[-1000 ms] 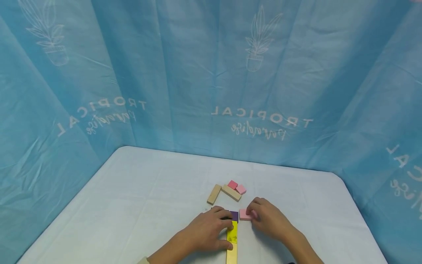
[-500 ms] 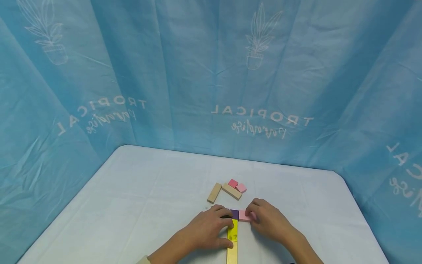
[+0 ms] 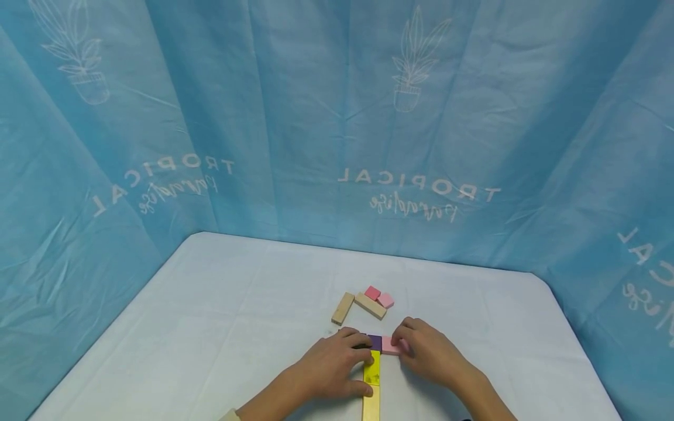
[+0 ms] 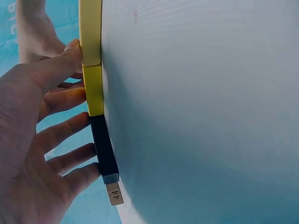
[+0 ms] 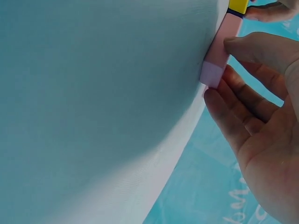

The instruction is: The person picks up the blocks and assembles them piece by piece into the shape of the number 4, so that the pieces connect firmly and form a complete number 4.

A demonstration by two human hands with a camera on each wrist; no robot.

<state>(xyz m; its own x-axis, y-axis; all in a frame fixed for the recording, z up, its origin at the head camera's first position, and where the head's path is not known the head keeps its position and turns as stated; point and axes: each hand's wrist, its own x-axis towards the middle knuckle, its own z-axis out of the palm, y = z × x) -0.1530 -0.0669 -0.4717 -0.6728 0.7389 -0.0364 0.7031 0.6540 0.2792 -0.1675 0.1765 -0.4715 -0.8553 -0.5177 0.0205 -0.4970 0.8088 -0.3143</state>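
My left hand (image 3: pixel 334 368) rests spread fingertips on a row of wooden blocks. Its thumb touches a pale yellow block (image 3: pixel 371 406), its index finger the bright yellow block (image 3: pixel 371 377). In the left wrist view the other fingertips lie along a dark purple block (image 4: pixel 104 144), partly hidden in the head view. My right hand (image 3: pixel 434 354) pinches a pink block (image 3: pixel 388 346) between thumb and fingers. The right wrist view shows the thumb on the near side of that pink block (image 5: pixel 223 44). Its end meets the purple piece beside the bright yellow block.
Beyond the hands lie two plain wooden blocks (image 3: pixel 343 309), a deep pink block (image 3: pixel 372 293) and a light pink one (image 3: pixel 387 300). A white cloth covers the table (image 3: pixel 210 327). Blue curtains (image 3: pixel 316 117) hang behind it.
The right hand has slid the pink block left, closing the small gap to the purple block. During the last half second almost nothing moved. The left hand stays in place.
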